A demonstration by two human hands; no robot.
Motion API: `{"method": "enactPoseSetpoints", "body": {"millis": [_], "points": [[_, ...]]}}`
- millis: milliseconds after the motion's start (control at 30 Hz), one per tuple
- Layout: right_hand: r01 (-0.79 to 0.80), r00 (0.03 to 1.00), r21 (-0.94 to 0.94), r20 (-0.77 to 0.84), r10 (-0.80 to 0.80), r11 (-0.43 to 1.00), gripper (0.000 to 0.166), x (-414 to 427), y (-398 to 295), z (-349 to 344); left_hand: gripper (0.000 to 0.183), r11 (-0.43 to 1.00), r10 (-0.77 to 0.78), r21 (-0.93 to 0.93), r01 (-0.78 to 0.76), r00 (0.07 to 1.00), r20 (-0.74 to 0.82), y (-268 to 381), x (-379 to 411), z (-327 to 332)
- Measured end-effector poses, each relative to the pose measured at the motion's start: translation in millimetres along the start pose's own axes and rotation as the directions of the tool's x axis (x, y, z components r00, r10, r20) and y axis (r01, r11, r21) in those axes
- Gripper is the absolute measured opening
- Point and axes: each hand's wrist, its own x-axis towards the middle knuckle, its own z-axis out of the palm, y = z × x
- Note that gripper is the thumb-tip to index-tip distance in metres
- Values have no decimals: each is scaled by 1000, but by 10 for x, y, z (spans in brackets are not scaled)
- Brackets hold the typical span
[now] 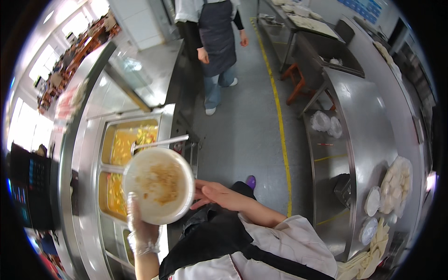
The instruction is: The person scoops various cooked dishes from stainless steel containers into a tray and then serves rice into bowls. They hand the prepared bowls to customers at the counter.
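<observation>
A round white bowl (131, 175) with brown residue across its inside is tilted towards me, slightly blurred. My left hand (144, 227), in a clear plastic glove, grips its lower left side with the thumb over the rim. My bare right hand (222, 196) is at the bowl's right edge, fingers spread; whether they touch the bowl is hard to tell. Behind the bowl, a metal ladle (162, 140) rests across a steel food pan (107, 143) of yellowish food in liquid. A second pan (102, 196) with similar food is partly covered by the bowl.
A person in a dark apron (217, 38) stands ahead in the aisle. Glass panels (129, 77) and a dark electronic device (31, 189) line the left counter. On the right steel counter (364, 115) lie a bag of pale round items (395, 185) and cloths (364, 262).
</observation>
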Motion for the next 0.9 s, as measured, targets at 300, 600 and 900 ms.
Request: {"method": "enactPoseSetpoints", "body": {"millis": [300, 600, 900], "points": [[-129, 826, -206, -564, -10, 970, 58, -1088, -1658, -1292, 67, 954, -275, 1, 301, 871, 408, -1098, 1259, 2231], [51, 617, -169, -770, -164, 984, 51, -1526, -2608, -3010, 87, 904, -399, 164, 394, 646, 651, -1750, 2559, 4122], [249, 275, -222, -917, -289, 943, 46, -1681, -3915, -4822, 90, 805, -593, 385, 452, 641, 488, -2248, 4610, 5922]]}}
